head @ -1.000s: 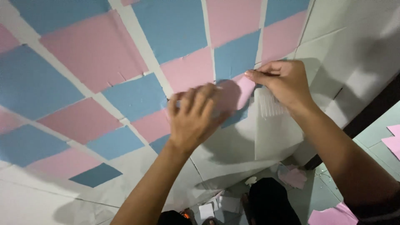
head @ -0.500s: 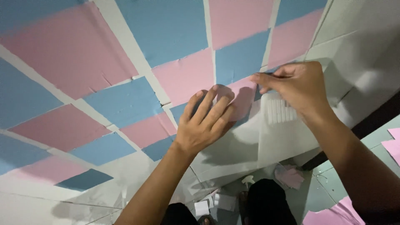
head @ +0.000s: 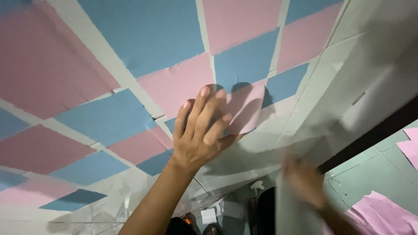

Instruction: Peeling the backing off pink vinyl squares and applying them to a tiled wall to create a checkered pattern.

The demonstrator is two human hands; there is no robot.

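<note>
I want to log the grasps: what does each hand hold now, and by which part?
The left hand holds nothing; its fingers press flat on a pink sheet on the wall. The right hand is blurred beside a pale sheet; its hold cannot be told.

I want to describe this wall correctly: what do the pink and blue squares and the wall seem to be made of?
Pink square under the left hand: thin matte paper, judging by its torn, wavy edges. Blue square: apparently the same. Wall: glossy white tile, apparently ceramic; it shows reflections and grout lines.

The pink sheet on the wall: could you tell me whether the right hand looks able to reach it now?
Probably yes: the right hand is low and blurred, apart from the pink sheet, with nothing between them; the left hand presses only the sheet's left part.
</note>
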